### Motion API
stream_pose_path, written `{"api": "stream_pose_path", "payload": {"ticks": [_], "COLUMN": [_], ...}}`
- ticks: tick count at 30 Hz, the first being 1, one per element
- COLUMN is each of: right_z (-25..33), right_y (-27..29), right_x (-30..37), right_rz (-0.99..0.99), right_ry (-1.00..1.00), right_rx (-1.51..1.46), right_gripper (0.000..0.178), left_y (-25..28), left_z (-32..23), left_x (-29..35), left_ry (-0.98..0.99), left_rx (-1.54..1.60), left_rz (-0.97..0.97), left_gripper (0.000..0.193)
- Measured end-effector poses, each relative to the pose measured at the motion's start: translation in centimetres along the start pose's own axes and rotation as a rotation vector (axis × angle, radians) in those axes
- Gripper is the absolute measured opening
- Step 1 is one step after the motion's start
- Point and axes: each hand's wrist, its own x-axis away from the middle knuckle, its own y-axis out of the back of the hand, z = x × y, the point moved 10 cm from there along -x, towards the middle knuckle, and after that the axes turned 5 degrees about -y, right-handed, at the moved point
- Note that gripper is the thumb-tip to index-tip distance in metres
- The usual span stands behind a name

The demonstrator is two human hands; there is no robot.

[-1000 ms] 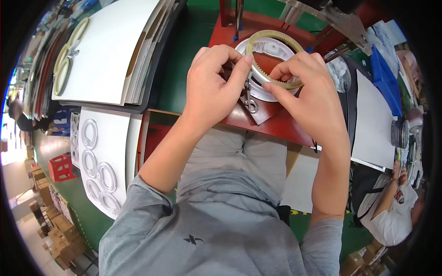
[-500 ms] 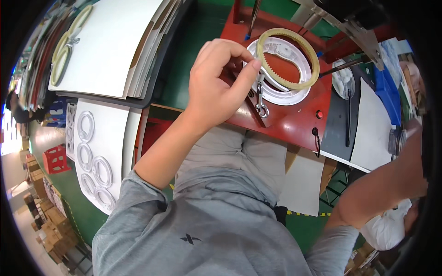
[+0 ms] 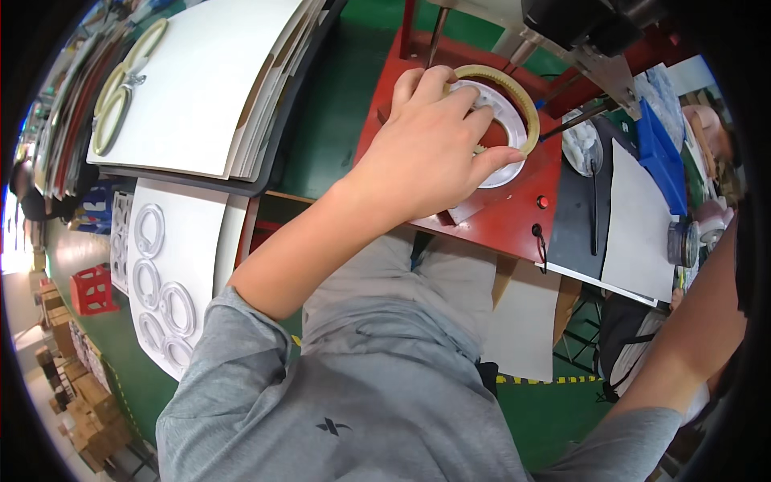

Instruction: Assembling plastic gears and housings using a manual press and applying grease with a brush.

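My left hand [image 3: 434, 143] lies palm down over a yellow toothed ring [image 3: 526, 104] and the white ring-shaped part [image 3: 506, 178] beneath it. Its fingers are spread across the left side of the rings, and the thumb reaches over their near right side. The hand hides much of both rings, and the metal swivel clasp seen earlier is covered. Both rings rest on the red base [image 3: 502, 221] of a press. My right forearm [image 3: 683, 337] runs off the right edge, so that hand is out of sight.
The press head [image 3: 578, 24] overhangs the base. A red button [image 3: 543, 202] sits at its right. White boards [image 3: 201, 80] with yellow rings [image 3: 112, 120] on top stand at left, above a sheet bearing several clear rings [image 3: 149, 230]. A blue bin [image 3: 662, 157] lies at right.
My left hand has moved right from pinching at the rings' left side and now spreads over them. The yellow ring sits more squarely over the white part. My right forearm has shifted outward.
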Motion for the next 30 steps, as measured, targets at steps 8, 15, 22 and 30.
{"api": "stream_pose_path", "payload": {"ticks": [8, 15, 22, 30], "right_z": [0.9, 2.1, 3.4, 4.3], "right_y": [-3.7, -6.7, -9.1, -10.8], "right_x": [-0.1, -0.8, -1.7, -2.5], "right_rz": [-0.013, -0.037, -0.067, -0.114], "right_ry": [-0.023, -0.022, -0.009, 0.018], "right_rx": [-0.129, -0.230, -0.331, -0.428], "right_gripper": [0.030, 0.033, 0.036, 0.039], "left_y": [-0.2, -0.4, -0.5, 0.0], "left_z": [-0.1, -0.5, -0.3, -0.1], "left_x": [-0.1, -0.2, 0.0, -0.3], "left_ry": [0.010, 0.035, 0.045, 0.019], "left_rx": [0.005, -0.002, 0.013, 0.020], "left_rz": [-0.022, -0.041, -0.057, -0.014], "left_gripper": [0.043, 0.045, 0.044, 0.040]}}
